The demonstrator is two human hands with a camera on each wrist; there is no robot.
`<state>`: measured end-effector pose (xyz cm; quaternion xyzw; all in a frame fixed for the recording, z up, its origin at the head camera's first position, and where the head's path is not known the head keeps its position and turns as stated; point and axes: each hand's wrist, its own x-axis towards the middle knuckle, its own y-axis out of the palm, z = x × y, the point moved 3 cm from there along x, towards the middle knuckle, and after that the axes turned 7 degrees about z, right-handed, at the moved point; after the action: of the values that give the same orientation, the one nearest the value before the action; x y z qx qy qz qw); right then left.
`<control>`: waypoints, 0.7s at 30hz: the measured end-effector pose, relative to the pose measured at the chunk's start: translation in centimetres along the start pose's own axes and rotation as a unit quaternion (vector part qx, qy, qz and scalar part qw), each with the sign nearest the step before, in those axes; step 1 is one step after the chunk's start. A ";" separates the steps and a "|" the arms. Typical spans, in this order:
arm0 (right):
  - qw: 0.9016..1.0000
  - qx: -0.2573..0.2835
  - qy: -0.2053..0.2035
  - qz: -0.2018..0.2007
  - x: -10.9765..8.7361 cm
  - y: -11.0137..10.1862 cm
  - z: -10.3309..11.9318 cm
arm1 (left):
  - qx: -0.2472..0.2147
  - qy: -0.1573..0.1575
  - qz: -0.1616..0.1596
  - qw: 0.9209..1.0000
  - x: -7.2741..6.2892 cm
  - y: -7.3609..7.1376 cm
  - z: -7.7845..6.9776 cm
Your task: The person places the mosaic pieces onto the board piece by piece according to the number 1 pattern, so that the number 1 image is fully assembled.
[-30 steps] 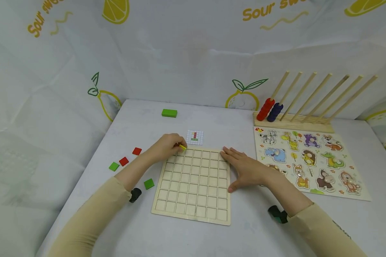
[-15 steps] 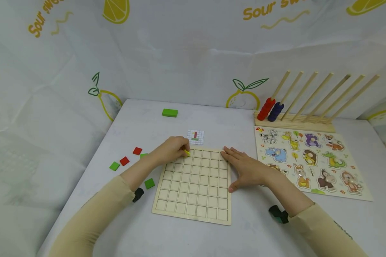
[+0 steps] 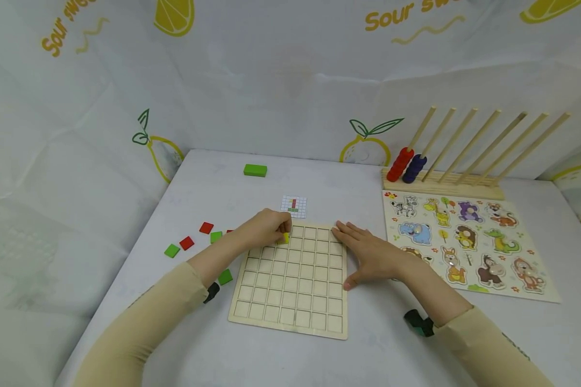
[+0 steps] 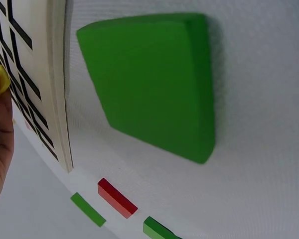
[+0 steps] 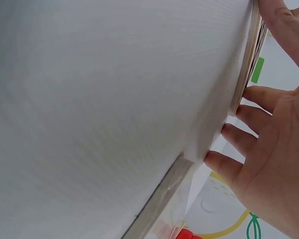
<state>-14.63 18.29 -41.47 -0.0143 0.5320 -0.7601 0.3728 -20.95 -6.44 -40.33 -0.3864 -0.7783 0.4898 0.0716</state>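
A creased white cloth (image 3: 281,113) hangs behind the white-topped table (image 3: 331,183); yellow lemon slices (image 3: 175,15), green leaves (image 3: 386,127) and orange lettering (image 3: 390,18) decorate the cloth; the light is soft.

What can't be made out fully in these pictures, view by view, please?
Yellow tile: head view, partly covered by the left hand.
Puzzle's lower-left animal: head view, mostly behind the right forearm.
Printed card: head view, squares too small to count surely.
Left hand: left wrist view, cut off by the left edge.
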 end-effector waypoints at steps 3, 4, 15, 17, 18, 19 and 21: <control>1.000 0.000 0.000 -0.001 0.0 0.0 0.0 | 0.003 -0.002 -0.001 1.000 0.1 0.0 -0.1; 1.000 -0.001 -0.001 -0.002 0.0 0.0 0.0 | 0.003 -0.003 -0.001 1.000 0.1 0.0 -0.1; 1.000 -0.002 0.002 0.003 0.1 -0.1 -0.1 | -0.005 0.000 0.005 1.000 0.1 0.0 -0.2; 1.000 -0.002 0.000 0.002 0.0 -0.1 -0.1 | -0.006 0.002 0.007 1.000 0.2 0.0 -0.2; 1.000 -0.001 0.000 0.001 0.0 -0.1 0.0 | -0.005 0.004 0.008 1.000 0.2 0.0 -0.2; 1.000 -0.001 0.001 0.002 0.0 -0.1 0.0 | -0.005 0.005 0.009 1.000 0.2 0.0 -0.3; 1.000 0.000 0.003 0.002 0.0 -0.1 0.0 | -0.003 0.009 0.011 1.000 0.2 0.0 -0.3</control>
<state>-14.67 18.33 -41.43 -0.0109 0.5334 -0.7590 0.3731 -20.95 -6.11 -40.27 -0.3995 -0.7748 0.4847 0.0721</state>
